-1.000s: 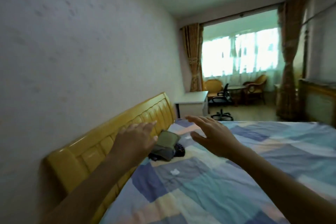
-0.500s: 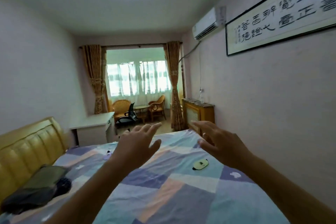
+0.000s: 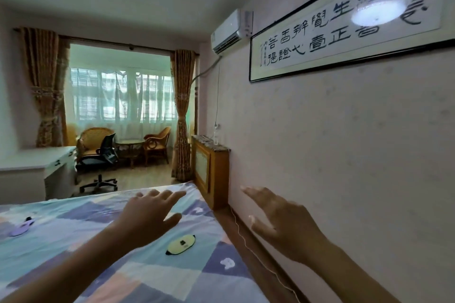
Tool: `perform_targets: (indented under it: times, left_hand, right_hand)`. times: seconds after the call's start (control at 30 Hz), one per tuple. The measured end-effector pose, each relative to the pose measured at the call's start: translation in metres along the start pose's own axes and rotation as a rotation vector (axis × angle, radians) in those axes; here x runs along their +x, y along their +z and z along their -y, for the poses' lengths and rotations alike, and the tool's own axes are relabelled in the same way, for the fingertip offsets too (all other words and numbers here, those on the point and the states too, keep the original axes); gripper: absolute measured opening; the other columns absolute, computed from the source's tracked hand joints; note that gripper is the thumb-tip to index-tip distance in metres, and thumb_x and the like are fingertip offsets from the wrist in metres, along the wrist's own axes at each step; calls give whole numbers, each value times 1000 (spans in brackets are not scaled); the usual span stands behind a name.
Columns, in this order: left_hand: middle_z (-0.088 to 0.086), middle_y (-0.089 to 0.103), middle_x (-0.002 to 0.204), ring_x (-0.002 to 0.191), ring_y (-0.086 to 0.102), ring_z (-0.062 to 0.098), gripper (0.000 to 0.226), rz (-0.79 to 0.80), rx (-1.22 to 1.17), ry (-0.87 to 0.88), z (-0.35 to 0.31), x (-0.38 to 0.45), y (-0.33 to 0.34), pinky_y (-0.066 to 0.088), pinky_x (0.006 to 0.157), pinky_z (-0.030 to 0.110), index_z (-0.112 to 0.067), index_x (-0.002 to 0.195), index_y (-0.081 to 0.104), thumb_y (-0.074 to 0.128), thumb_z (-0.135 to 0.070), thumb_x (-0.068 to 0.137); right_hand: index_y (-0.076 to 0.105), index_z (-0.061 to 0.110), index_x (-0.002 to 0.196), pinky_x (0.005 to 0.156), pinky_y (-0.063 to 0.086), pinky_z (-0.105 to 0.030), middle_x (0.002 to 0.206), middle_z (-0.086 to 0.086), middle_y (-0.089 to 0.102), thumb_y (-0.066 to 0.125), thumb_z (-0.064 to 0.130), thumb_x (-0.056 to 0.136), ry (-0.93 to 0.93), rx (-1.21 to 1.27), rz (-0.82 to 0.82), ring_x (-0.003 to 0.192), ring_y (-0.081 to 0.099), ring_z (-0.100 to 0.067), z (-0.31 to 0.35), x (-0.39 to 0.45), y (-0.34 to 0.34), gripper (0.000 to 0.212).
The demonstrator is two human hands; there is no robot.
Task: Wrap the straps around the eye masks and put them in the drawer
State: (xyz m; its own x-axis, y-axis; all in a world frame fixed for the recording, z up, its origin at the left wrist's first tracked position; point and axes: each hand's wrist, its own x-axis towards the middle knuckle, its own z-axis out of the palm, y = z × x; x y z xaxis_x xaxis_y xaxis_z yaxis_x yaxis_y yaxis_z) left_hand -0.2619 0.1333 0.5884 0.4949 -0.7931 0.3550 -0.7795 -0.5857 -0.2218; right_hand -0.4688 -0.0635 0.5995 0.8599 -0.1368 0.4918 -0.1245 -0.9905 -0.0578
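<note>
Both hands are hovering above the bed [image 3: 118, 265], holding nothing. The left hand [image 3: 145, 219] is reaching forward with its fingers [image 3: 170, 195] spread and nearly straight; the right hand [image 3: 283, 224] is doing likewise over the bed's edge, near the wall. A yellow eye mask [image 3: 180, 245] is lying flat on the patchwork sheet at five o'clock from the left hand, just beside it. A purple eye mask [image 3: 21, 228] is lying well apart, at nine o'clock. A white desk [image 3: 34, 167] is standing beyond the bed.
</note>
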Motion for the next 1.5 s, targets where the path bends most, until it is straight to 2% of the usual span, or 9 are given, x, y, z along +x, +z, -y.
perform_targets:
  times: [0.2,0.43,0.7,0.83,1.0,1.1,1.2,1.37,1.5]
  left_hand:
    - [-8,38,151,130,45,12,62,49,-109,23,-87,152,34,41,103,31,-39,148,14,35,-58,94]
    - [-8,44,146,120,53,14,62,-50,-173,164,-238,353,55,47,91,33,-41,147,13,34,-61,92]
    - [-7,49,141,121,53,16,61,-64,-149,-5,-299,490,93,47,94,38,-38,147,20,37,-59,93]
    - [-6,50,141,119,54,15,61,-60,-83,-129,-285,528,111,45,95,34,-36,147,22,39,-58,92]
    - [-7,50,141,116,57,16,63,-12,27,-276,-242,568,153,51,87,34,-36,147,21,38,-60,91]
    - [-8,50,142,119,56,17,64,24,67,-362,-216,596,185,50,78,33,-37,146,20,36,-62,90]
    - [-9,51,140,117,57,18,62,79,72,-424,-199,624,213,47,71,32,-37,144,24,39,-62,90]
    - [-9,51,141,116,58,18,60,160,14,-566,-173,653,264,51,84,35,-37,142,31,43,-61,89]
    - [-8,47,144,120,55,20,60,255,98,-724,-149,666,309,48,81,34,-37,144,29,42,-60,90]
  right_hand:
    - [6,48,145,98,39,-29,152,22,24,36,46,88,28,-83,103,127,45,-9,-150,11,0,64]
    - [6,46,146,94,42,-28,148,20,32,37,47,93,108,-117,45,119,50,-9,-359,42,-23,61]
    - [9,45,145,78,44,-24,139,18,42,35,50,92,-66,-78,45,106,57,-6,-553,141,13,59]
    - [8,44,145,76,47,-25,134,14,45,38,48,93,-232,-26,37,105,58,-8,-602,219,45,60]
    - [11,43,146,63,40,-15,135,14,45,40,47,93,-393,112,22,100,59,-9,-632,312,110,60]
    - [12,44,146,77,51,-26,141,15,43,43,46,94,-411,206,60,103,60,-10,-646,355,149,61]
    - [15,40,146,78,53,-33,140,10,45,43,46,93,-450,211,102,103,60,-12,-658,396,181,61]
    - [15,40,146,78,54,-36,143,9,42,44,48,91,-571,246,213,100,60,-14,-679,472,252,63]
    - [17,43,145,76,53,-36,146,10,40,46,47,91,-706,240,252,99,62,-16,-680,541,336,61]
